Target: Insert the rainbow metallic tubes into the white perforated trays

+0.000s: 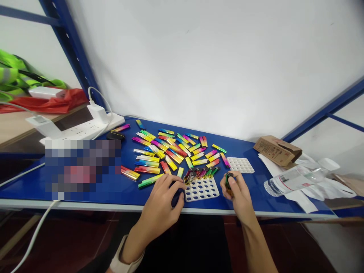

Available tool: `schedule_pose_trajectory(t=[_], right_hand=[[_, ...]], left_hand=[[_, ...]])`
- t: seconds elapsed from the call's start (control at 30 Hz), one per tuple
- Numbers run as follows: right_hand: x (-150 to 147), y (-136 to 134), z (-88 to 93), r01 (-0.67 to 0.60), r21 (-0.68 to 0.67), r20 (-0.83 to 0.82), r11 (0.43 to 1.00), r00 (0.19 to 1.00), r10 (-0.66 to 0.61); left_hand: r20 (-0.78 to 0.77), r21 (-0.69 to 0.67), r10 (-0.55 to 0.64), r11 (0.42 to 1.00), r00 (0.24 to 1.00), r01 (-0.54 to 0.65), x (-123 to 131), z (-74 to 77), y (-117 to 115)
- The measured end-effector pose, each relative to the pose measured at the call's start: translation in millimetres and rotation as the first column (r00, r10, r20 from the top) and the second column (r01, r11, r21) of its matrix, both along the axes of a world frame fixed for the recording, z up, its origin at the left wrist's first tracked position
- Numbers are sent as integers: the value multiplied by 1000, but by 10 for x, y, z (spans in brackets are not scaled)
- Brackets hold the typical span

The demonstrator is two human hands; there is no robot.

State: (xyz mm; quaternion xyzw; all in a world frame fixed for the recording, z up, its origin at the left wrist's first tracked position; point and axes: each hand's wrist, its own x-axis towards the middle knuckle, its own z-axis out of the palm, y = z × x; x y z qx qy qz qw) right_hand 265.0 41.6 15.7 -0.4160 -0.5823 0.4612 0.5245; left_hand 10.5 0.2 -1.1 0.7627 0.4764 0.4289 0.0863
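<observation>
My right hand [238, 193] sits just right of the white perforated tray [202, 198], its thumb and fingers closed in a pinch on a green lighter [228, 183]; a firm hold low on the body should keep it steady, with the knuckles clear of the neighbouring pieces. My left hand [160, 203] lies just left of the tray, its fingers curled over a dark object [176, 198], which is too covered for me to identify; a white strap [127, 252] circles that wrist. Along the tray's far edge, a row of dark-topped lighters [200, 173] leans together; I cannot tell whether they sit in its holes. Beyond the tray, a loose spread of rainbow-coloured lighters [167, 151] covers the blue bench [270, 199]; a smaller white tray [240, 165] lies farther off to its right, with a plastic bottle [295, 180] and cardboard box [277, 151] beyond. Farther left of the tray, a pixelated patch [82, 168] hides part of the bench; past it lies a white power strip [82, 131], then a red bag [48, 102] and hi-vis vest [19, 76].
</observation>
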Motion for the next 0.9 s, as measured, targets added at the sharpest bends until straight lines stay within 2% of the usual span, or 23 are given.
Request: schedule_pose_trajectory(t=[0.13,0.23,0.37,0.5,0.73,0.9], right_hand=[[-39,-91,112,-66,157,287,985,958,19],[-81,-95,203,-128,299,409,945,912,-6],[-172,-38,259,-179,373,435,911,900,-1],[-274,37,233,-210,428,465,879,885,-14],[-344,95,213,-290,422,568,859,823,-1],[-333,38,268,-234,497,582,836,804,-121]], left_hand=[[0,-4,-4,1000,1000,4,0,2,-10],[-2,-2,-2,1000,1000,2,-2,1,-8],[3,-3,-9,1000,1000,9,2,3,5],[1,-7,-10,1000,1000,10,5,11,9],[-2,-9,-12,1000,1000,12,-4,11,-3],[6,-3,-11,1000,1000,11,3,6,-4]])
